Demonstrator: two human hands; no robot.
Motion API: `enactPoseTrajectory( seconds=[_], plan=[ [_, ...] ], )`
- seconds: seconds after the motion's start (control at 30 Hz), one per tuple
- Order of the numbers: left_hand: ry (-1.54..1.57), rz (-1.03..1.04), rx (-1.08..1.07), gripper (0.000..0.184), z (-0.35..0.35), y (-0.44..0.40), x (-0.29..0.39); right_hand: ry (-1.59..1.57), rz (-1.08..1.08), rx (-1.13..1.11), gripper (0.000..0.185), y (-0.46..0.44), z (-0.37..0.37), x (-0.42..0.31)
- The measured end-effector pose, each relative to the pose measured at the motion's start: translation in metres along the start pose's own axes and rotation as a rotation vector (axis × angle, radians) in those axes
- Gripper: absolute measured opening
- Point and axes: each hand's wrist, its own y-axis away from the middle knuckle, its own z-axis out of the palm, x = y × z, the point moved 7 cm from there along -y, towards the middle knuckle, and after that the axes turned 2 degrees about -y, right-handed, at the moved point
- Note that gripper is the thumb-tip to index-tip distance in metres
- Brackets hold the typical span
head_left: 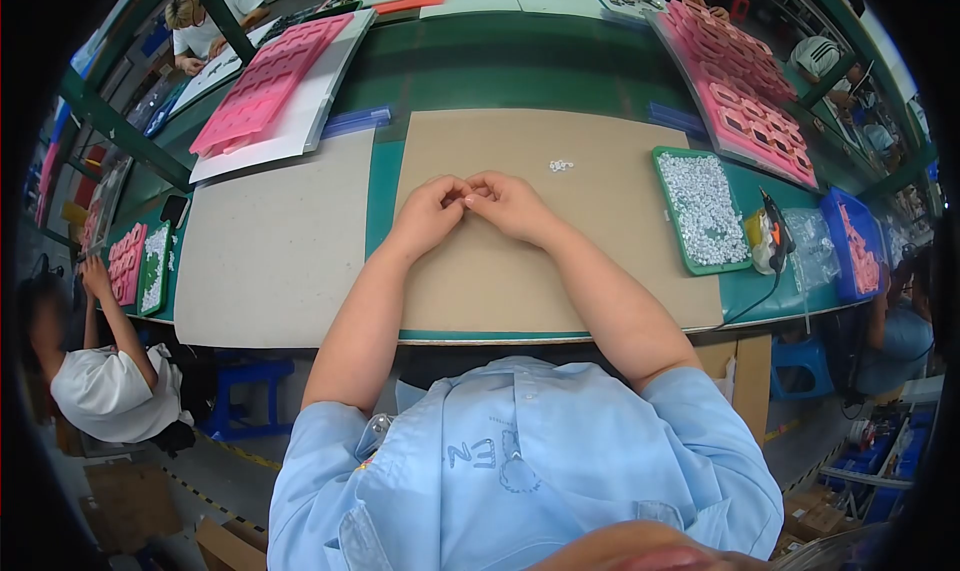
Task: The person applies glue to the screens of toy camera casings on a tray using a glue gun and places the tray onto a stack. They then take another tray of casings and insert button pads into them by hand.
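Above a brown cardboard sheet, my left hand and my right hand meet at their fingertips. Fingers on both are curled and pinched; whatever sits between them is hidden or too small to make out. A few small white pieces lie on the cardboard, beyond my right hand and slightly to its right. Farther right, a green tray is full of many similar white pieces.
Pink moulded trays stand on the left and right. An orange-and-black glue gun with a cable is beside the green tray, near a blue bin of pink parts. Co-workers sit at the left and right.
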Motion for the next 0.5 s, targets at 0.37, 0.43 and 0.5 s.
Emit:
enactPoseTrajectory(
  seconds=[0.37,0.43,0.5],
  plan=[
    [-0.024,0.009,0.005,0.011,-0.0016,0.0013,0.0045,-0.06,0.021,-0.009,0.028,-0.0003,-0.0003,0.0008],
    [-0.002,0.002,0.007,0.011,-0.0024,0.0017,0.0065,-0.209,0.04,-0.029,0.028,-0.0017,0.0007,0.0016],
    [0.053,0.025,0.03,0.011,-0.0032,0.0007,0.004,-0.284,0.111,-0.057,0.027,0.0019,-0.0038,-0.0033]
  ],
)
